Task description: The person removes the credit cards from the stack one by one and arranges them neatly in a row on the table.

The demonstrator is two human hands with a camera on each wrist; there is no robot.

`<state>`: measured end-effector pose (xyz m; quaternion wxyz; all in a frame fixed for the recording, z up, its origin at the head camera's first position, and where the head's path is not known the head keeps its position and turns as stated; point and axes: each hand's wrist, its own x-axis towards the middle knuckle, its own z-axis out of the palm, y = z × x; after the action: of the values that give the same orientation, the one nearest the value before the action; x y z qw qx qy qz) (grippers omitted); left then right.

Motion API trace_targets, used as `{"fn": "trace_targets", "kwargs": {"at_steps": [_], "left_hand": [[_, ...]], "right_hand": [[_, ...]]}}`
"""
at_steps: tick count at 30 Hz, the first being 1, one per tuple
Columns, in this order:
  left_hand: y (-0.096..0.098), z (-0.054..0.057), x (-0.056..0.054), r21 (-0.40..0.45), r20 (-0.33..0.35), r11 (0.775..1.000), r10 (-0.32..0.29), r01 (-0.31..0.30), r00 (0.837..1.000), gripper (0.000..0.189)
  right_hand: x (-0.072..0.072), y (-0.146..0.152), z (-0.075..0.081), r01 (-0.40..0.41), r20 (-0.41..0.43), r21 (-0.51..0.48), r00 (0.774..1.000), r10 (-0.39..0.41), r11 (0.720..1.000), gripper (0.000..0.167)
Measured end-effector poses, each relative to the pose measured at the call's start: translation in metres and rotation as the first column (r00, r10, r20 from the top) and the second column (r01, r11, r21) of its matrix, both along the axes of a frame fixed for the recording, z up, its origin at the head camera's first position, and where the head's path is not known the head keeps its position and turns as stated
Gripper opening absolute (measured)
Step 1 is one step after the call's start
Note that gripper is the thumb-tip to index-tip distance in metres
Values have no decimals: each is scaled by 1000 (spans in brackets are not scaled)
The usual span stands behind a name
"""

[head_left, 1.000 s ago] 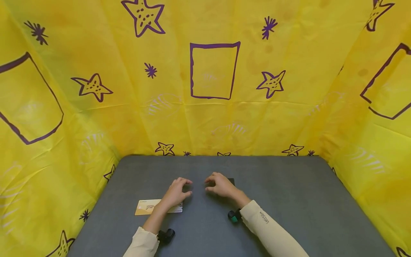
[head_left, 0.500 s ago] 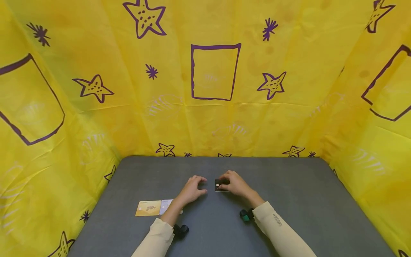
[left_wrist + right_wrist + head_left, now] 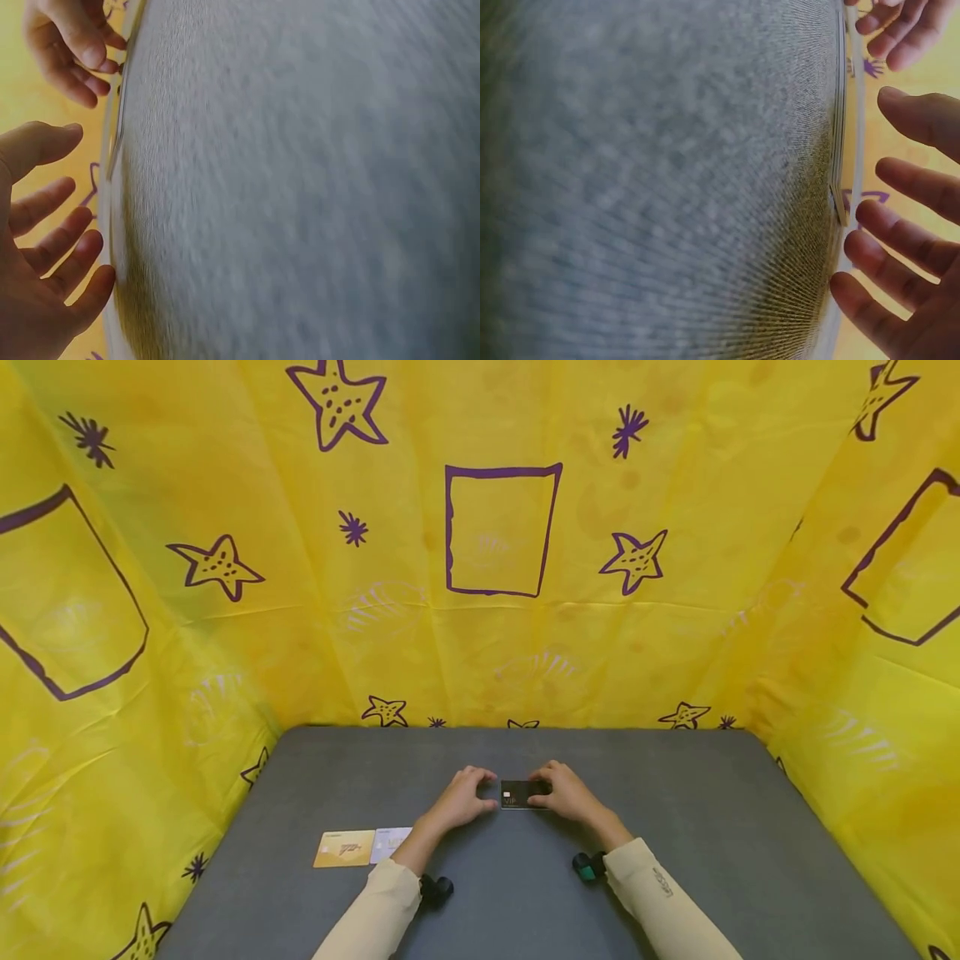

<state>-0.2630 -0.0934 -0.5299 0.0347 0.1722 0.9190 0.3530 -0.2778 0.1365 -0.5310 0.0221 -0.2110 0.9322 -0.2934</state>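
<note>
A black card [image 3: 513,796] with a chip and pale lettering lies flat near the middle of the grey table. My right hand [image 3: 567,793] arches over its right end, thumb in front and fingers behind. In the right wrist view the right hand [image 3: 911,232] has spread, gently bent fingers with nothing pinched between them. Just left of the card is my left hand [image 3: 459,799], thumb and fingers apart. Its fingers [image 3: 79,262] look loose in the left wrist view. A thin layered edge [image 3: 839,120] shows edge-on beside the right hand.
A gold card [image 3: 341,850] lies at the left of the table [image 3: 495,902], side by side with a pale lilac card [image 3: 388,843] partly covered by the left forearm. Yellow patterned cloth [image 3: 502,652] encloses the back and sides.
Both hands have moved right, the left hand away from above the pale card and up to the black one. More of the black card shows from under the right hand.
</note>
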Motion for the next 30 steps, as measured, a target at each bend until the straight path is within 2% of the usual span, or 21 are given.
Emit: {"fn": "trace_targets", "kwargs": {"at_steps": [8, 13, 18, 23, 30], "left_hand": [[16, -3, -7, -42, 10, 999, -11, 12, 1000, 51], [21, -4, -10, -107, -2, 994, -18, 17, 1000, 54], [23, -4, -16, -164, 10, 986, -41, 42, 999, 56], [24, -4, -20, -183, 21, 981, -58, 61, 998, 53], [24, -6, -19, -183, 20, 981, -60, 63, 998, 49]], "right_hand": [[1, 0, -1, 19, 5, 32, 1000, -19, 999, 41], [1, -1, 1, 5, 1, 75, 1000, -5, 997, 47], [-3, -2, 6, -22, 36, 107, 999, 18, 994, 47], [-8, -3, 9, -51, 53, 153, 998, 43, 987, 47], [-5, -3, 5, -64, 42, 200, 997, 57, 978, 47]]}}
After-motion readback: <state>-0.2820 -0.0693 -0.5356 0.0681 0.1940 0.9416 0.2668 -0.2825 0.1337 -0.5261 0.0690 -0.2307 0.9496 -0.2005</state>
